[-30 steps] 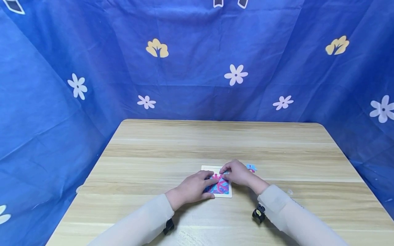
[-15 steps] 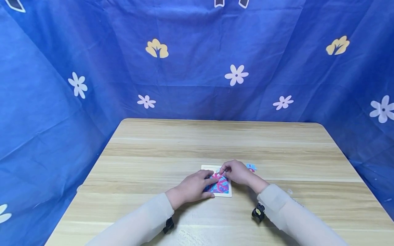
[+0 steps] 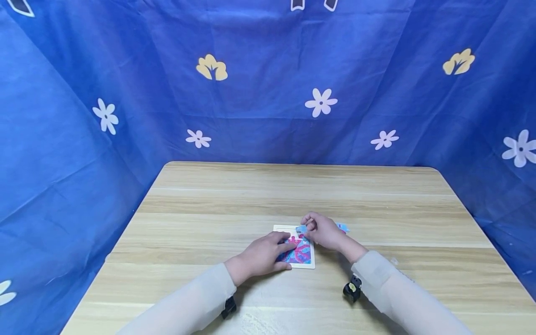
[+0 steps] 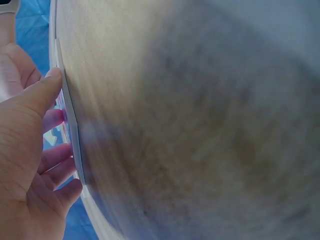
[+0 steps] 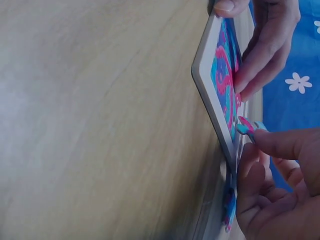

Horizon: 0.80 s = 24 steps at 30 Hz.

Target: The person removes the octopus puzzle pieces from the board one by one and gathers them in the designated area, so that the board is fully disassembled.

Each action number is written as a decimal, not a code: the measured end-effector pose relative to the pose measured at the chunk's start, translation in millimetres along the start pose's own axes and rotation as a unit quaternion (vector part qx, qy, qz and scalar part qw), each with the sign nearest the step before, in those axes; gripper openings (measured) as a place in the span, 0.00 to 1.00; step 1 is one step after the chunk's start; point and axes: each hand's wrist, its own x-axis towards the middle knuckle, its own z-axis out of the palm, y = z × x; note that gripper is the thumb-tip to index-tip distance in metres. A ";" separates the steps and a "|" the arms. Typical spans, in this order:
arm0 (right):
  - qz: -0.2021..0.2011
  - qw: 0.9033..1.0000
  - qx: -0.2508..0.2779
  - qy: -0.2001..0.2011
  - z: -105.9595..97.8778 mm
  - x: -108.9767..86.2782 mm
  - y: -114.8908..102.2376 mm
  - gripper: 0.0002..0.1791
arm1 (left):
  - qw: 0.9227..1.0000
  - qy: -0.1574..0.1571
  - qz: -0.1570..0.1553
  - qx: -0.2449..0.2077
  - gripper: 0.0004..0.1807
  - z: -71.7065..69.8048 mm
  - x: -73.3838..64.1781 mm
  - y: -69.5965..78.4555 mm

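A jigsaw puzzle in a pale square frame [image 3: 302, 266] lies on the table, its lower part filled with pink, blue and purple pieces. My left hand [image 3: 263, 255] rests on the frame's left side, fingers spread over the pieces, and the thumb touches the near edge. Between thumb and fingers my right hand [image 3: 326, 234] pinches a light-blue and pink puzzle piece [image 5: 245, 128], tilted close over the frame's upper right. Pale bare backing shows at the upper part of the frame. The left palm hides the frame's left side in the head view.
Just right of the frame lies another blue and pink puzzle piece [image 3: 343, 227], partly behind the right hand. The wooden table [image 3: 201, 209] extends around the work. A blue flowered cloth [image 3: 268, 93] hangs behind and at both sides.
My right hand has raised the puzzle piece, turned it and shifted slightly away, so more of its light-blue face shows. My left hand stays in place on the frame.
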 end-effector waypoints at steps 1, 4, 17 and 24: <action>-0.001 1.000 0.009 0.000 -0.9 0.1 1.3 0.13 | 1.000 0.001 0.000 0.001 0.32 0.4 0.0 -0.2; 0.002 1.000 0.029 0.003 -4.7 0.9 5.5 0.12 | 1.000 0.004 0.001 0.004 0.32 0.9 -0.1 -0.5; 0.005 0.996 0.078 0.033 -32.8 -2.4 23.2 0.13 | 1.000 0.006 0.001 0.005 0.32 -0.5 -0.2 -0.6; 0.006 0.995 0.092 0.043 -48.7 -8.1 36.3 0.14 | 1.000 0.000 -0.006 0.004 0.32 -0.5 -0.9 0.4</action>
